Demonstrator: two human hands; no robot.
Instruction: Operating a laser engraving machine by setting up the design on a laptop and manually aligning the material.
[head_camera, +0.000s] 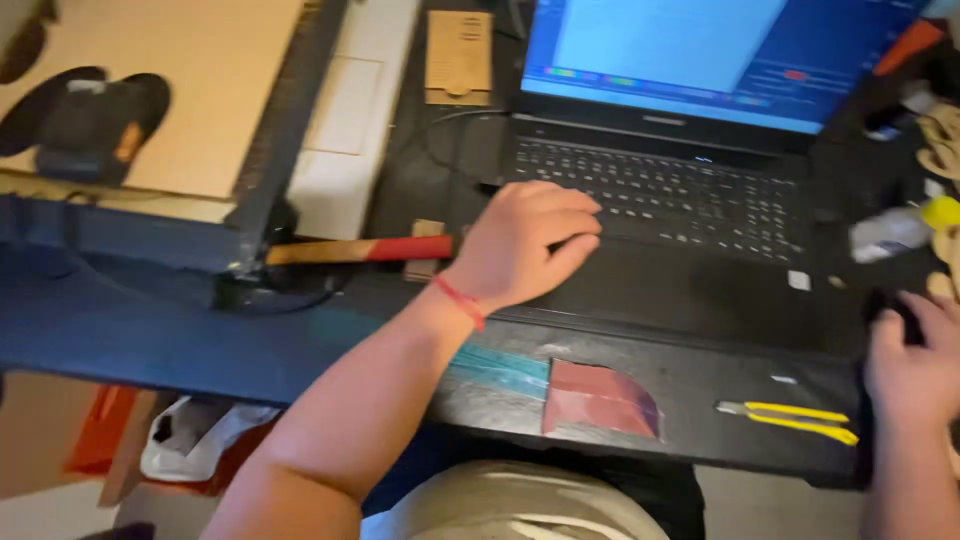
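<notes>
My left hand (525, 245) rests with curled fingers on the left side of a black laptop's keyboard (680, 195), a red string around its wrist. The laptop screen (700, 55) glows blue and white. My right hand (915, 360) lies at the right edge of the desk, cupped over a black mouse (893, 305) that it mostly hides.
A hammer with a wood-and-red handle (365, 250) lies left of the laptop. A yellow utility knife (790, 420) and a red-brown sandpaper sheet (600, 400) sit at the dark desk's front edge (200, 345). Plywood in a frame (200, 100) is at upper left, wooden cut-outs (940, 140) at right.
</notes>
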